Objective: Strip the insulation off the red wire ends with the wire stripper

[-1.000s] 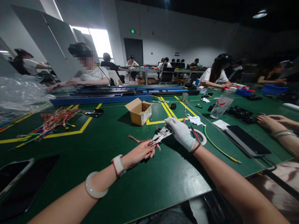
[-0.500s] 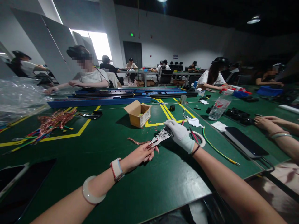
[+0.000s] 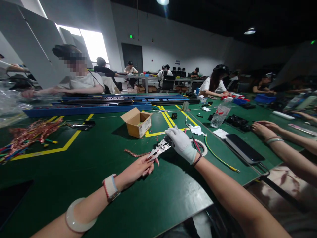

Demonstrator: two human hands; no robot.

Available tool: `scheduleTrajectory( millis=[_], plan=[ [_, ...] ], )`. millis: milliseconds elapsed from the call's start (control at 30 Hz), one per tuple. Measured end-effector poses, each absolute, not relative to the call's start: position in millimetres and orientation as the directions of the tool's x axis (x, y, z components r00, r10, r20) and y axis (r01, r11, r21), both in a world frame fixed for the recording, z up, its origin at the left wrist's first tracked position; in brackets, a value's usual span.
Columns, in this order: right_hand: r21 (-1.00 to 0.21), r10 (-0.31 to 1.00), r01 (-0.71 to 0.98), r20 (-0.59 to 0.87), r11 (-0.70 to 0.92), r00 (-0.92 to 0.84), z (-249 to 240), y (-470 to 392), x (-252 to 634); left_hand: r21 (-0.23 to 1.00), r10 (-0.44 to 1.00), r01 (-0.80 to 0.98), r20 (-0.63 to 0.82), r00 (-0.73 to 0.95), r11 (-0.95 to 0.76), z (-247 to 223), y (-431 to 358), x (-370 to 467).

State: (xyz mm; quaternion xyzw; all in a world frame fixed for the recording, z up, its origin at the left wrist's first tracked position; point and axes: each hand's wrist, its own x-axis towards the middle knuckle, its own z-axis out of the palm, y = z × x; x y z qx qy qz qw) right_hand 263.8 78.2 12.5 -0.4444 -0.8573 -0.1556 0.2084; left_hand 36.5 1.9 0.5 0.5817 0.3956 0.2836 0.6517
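1. Left hand [image 3: 138, 168]: bare.
2. Wristband [image 3: 109, 187]: worn on my left wrist; broad, flat, white, with one edge red and the other pale blue. A dark part shows at its lower end.
3. Bangle [image 3: 70, 216]: thick, rounded, white, smooth; worn farther up my left arm [image 3: 95, 203].
4. Right hand [image 3: 182, 143]: I wear a white glove; its cuff [image 3: 191, 155] has a faint bluish tint.
5. Bracelet [image 3: 197, 159]: small dark beads, directly behind the cuff.
6. Right arm [image 3: 230, 185]: bare above the bracelet.

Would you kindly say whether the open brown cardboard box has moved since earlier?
No; the box keeps its place beside the flat yellow tape corner.
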Motion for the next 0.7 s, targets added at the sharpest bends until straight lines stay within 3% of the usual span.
scheduleTrajectory(
  millis=[367, 700],
  plan=[
    [0.090, 0.887, 0.939, 0.308, 0.333, -0.344, 19, 64, 257, 0.988, 0.846, 0.038, -0.150, 0.512, 0.152, -1, 3, 38],
    [0.112, 0.892, 0.943, 0.304, 0.314, -0.334, 21, 68, 259, 0.981, 0.860, -0.027, -0.155, 0.486, 0.191, -3, 6, 39]
  ],
)
